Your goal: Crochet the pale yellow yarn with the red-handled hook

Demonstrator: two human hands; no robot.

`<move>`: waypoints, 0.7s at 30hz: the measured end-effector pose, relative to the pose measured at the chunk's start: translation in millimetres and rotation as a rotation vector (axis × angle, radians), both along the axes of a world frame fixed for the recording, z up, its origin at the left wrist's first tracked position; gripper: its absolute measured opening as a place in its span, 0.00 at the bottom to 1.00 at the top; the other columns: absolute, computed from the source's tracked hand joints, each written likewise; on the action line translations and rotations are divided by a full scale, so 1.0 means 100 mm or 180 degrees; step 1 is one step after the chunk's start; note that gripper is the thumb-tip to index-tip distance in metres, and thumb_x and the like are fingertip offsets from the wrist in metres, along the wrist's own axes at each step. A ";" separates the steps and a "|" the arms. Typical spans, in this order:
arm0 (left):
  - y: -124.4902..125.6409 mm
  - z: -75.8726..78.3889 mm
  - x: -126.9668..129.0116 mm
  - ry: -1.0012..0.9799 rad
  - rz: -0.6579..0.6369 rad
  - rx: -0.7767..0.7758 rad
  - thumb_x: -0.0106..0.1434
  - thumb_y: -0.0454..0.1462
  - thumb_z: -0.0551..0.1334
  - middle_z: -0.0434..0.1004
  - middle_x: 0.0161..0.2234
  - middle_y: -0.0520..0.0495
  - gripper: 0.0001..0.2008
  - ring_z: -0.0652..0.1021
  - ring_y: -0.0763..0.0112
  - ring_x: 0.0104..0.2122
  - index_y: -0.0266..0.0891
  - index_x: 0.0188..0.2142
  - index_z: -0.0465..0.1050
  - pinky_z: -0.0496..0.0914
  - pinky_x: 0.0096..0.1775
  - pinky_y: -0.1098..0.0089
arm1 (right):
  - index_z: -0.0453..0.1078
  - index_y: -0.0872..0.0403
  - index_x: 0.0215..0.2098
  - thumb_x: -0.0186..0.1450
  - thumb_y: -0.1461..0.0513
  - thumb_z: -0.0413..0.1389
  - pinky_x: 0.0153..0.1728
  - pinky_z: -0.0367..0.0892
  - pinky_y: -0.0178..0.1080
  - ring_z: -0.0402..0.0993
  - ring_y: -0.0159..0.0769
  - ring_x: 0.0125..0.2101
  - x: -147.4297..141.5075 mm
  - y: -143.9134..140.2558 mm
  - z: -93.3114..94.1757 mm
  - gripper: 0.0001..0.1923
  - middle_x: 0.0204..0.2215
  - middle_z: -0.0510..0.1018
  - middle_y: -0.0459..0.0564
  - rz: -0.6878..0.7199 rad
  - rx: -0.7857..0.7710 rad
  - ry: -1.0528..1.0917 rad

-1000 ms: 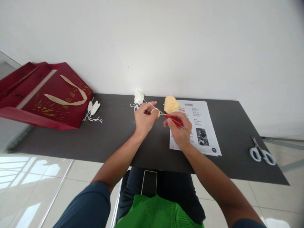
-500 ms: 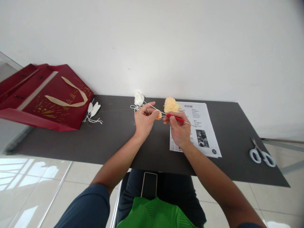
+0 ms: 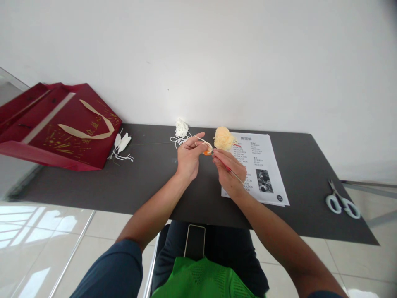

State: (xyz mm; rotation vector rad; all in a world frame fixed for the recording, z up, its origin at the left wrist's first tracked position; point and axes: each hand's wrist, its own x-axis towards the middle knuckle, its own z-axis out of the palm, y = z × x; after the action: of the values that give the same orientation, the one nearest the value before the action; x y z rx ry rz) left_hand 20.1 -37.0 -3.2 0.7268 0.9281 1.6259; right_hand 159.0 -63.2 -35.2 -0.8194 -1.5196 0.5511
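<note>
A phone (image 3: 194, 245) lies across my lap, just beyond a green cloth (image 3: 204, 277). The near edge of the dark table (image 3: 149, 186) runs past it, with my forearms over that edge.

My right hand (image 3: 230, 169) is closed round a red-handled hook (image 3: 228, 168), fingers and thumb pressed together on the handle, the bare metal end sticking out toward my wrist. My left hand (image 3: 188, 161) pinches a small orange piece (image 3: 207, 152) between thumb and fingers, and a pale strand of yarn (image 3: 201, 139) runs over the raised forefinger. The piece sits between my hands, above the table; the hook's front end is right by it, though I can't tell whether it is through a stitch. Both arms angle inward, my hands nearly meeting.

Over to the right lie scissors (image 3: 341, 201), blades parted. Printed sheets (image 3: 276, 186) lie partly under my right hand. Small white pieces (image 3: 124, 142) with loose ends rest at left beside a red bag (image 3: 83, 124). Farther off are a peach yarn ball (image 3: 223, 138) and a white yarn ball (image 3: 181, 127), near the wall (image 3: 248, 62).
</note>
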 end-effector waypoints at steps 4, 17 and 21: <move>0.00 0.04 -0.03 -0.0293 -0.0355 -0.0102 0.49 0.33 0.72 0.75 0.27 0.55 0.21 0.75 0.77 0.28 0.39 0.45 0.81 0.71 0.40 0.68 | 0.80 0.39 0.50 0.68 0.63 0.61 0.48 0.83 0.51 0.84 0.41 0.46 0.00 0.01 -0.03 0.15 0.51 0.85 0.46 0.0087 -0.0012 0.0132; 0.01 0.07 -0.10 -0.0317 -0.0842 -0.0156 0.49 0.32 0.73 0.73 0.26 0.55 0.22 0.74 0.78 0.27 0.40 0.46 0.82 0.69 0.38 0.70 | 0.74 0.47 0.41 0.65 0.57 0.64 0.29 0.79 0.40 0.81 0.34 0.31 0.02 0.17 0.13 0.07 0.40 0.86 0.47 0.0864 -0.1011 0.1637; -0.01 0.07 -0.08 -0.0093 -0.0907 -0.0164 0.47 0.31 0.75 0.72 0.25 0.56 0.22 0.73 0.80 0.25 0.39 0.44 0.83 0.68 0.34 0.72 | 0.71 0.48 0.39 0.66 0.57 0.64 0.29 0.77 0.38 0.79 0.31 0.29 0.10 0.23 0.18 0.07 0.38 0.83 0.46 0.0801 -0.0765 0.1551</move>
State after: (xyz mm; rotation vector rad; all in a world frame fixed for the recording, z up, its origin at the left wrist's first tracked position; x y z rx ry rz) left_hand 11.8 -38.4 3.6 0.7609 0.8027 1.3542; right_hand 169.0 -40.5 -16.8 -0.6156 -1.1207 1.0541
